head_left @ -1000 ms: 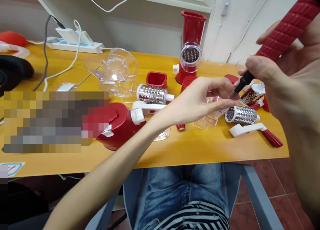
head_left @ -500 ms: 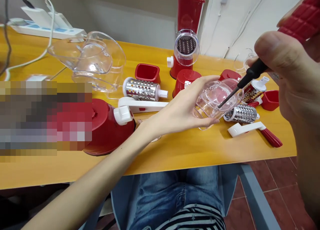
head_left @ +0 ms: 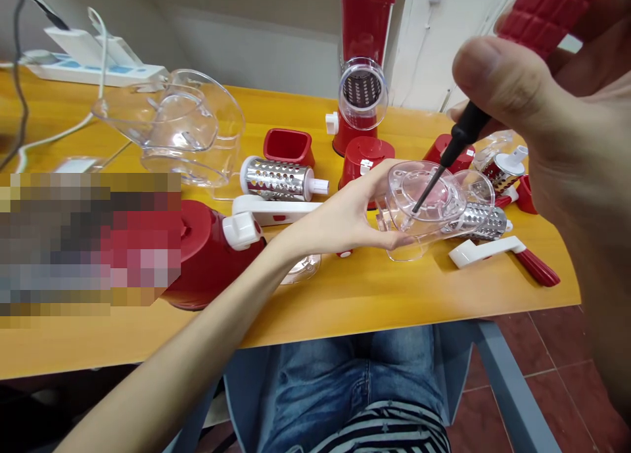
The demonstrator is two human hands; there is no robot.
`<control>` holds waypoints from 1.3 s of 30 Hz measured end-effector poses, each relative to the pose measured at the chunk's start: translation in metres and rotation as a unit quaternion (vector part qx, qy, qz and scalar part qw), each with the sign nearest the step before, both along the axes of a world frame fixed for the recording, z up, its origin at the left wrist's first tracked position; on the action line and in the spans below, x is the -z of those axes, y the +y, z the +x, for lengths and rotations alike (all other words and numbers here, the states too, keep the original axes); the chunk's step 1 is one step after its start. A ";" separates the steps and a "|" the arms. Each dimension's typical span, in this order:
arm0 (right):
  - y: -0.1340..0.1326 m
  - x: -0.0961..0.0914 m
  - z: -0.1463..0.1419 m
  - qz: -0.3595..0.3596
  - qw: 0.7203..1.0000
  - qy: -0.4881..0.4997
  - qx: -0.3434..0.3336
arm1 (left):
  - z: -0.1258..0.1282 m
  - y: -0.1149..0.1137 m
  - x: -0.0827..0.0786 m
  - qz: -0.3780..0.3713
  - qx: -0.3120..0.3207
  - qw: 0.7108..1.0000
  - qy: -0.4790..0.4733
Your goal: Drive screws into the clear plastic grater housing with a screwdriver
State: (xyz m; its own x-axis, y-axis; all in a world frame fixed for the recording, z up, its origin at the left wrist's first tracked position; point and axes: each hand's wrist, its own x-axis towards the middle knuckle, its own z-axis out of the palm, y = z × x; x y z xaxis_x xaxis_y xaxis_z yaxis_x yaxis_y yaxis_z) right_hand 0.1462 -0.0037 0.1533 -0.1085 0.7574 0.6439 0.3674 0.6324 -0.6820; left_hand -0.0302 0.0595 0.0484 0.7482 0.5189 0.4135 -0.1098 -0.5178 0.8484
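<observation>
My left hand [head_left: 362, 210] grips a clear plastic housing [head_left: 424, 196] by its left side, holding it above the table with its round opening tilted up. In my right hand [head_left: 547, 104], raised at the upper right, is a screwdriver [head_left: 461, 137] with a red ridged handle and a black collar. Its thin shaft slants down into the housing, the tip at the inner wall near my left thumb. Whether a screw sits under the tip I cannot make out. Behind the housing lie a metal grater drum [head_left: 480, 221] and a white crank with a red handle [head_left: 535, 265].
An assembled red grater [head_left: 362, 52] stands at the back. On the left are a red base [head_left: 202, 256], another clear housing [head_left: 182, 121], a drum [head_left: 279, 179] and a red pusher [head_left: 289, 146]. A power strip [head_left: 98, 68] with cables lies at the far left.
The housing has turned so its opening faces up more and its narrower ring points right. My right hand and the screwdriver have moved left, following it.
</observation>
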 end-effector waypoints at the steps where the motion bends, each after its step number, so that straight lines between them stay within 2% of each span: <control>1: -0.001 0.001 -0.001 0.027 0.999 0.001 0.026 | 0.000 0.000 0.000 -0.004 0.001 1.000 0.002; 4: -0.002 0.003 -0.002 0.081 0.994 -0.007 0.074 | -0.001 0.000 -0.001 -0.015 0.004 1.000 0.009; 17: -0.003 -0.006 -0.003 0.078 0.997 -0.008 0.024 | -0.001 -0.001 -0.001 -0.024 -0.002 1.000 0.013; 25: 0.003 -0.003 0.005 0.110 0.991 0.006 -0.073 | -0.001 -0.003 -0.002 -0.031 0.003 0.999 0.015; 29: 0.007 -0.009 0.016 0.097 0.990 -0.056 -0.083 | 0.000 -0.002 0.000 -0.017 -0.011 1.000 0.008; 33: 0.009 -0.017 0.027 0.095 0.978 -0.121 -0.139 | 0.000 -0.002 0.001 -0.023 -0.012 1.000 0.006; 39: 0.005 -0.011 0.023 0.065 0.983 -0.024 -0.168 | -0.001 -0.001 0.000 -0.019 -0.010 1.000 0.013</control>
State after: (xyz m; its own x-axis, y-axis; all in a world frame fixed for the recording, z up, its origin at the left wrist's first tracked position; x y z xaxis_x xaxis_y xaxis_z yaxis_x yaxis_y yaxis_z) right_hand 0.1691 0.0015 0.1640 -0.3713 0.5851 0.7210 0.1535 0.8044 -0.5738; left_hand -0.0314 0.0587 0.0481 0.7479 0.5485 0.3739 -0.0777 -0.4870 0.8699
